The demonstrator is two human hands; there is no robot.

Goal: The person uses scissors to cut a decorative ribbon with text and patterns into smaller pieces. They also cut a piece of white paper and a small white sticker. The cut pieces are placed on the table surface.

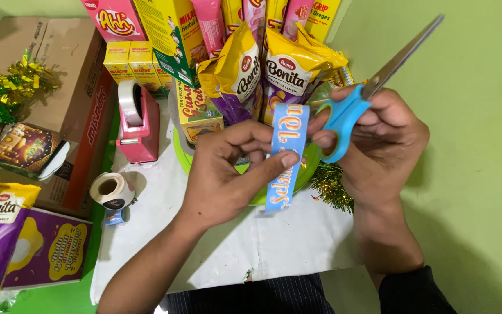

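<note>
I hold the blue paper strip (286,154) upright in front of me, above the white sheet (274,244) that covers the bench. My left hand (228,168) pinches it near mid-height: the thumb lies across the printed face and the fingers (245,132) close behind it, clamped on the strip. My right hand (379,142) carries the blue-handled scissors (355,102); its fingers are closed through and around the handle loops, and the blades point up and to the right, away from the strip and closed as far as I can tell.

Handling judgement: the strip appears to be thin printed paper, very light, limp along its length. The lower end hangs free below the pinch, with no sag that I can see. I judge that it creases and tears easily, so a flat pinch across the full width is preferable to an edge grip. The surface looks glossy, so it may slide under light pressure.

The scissors are rigid, with plastic loops and metal blades; the loops are the only safe hold.

Behind the strip stands an arrangement of snack packets (262,64) on a green round base (184,152), trimmed with gold tinsel (332,186). A pink tape dispenser (137,119) and a loose tape roll (111,189) lie to the left, well apart from both hands.
</note>
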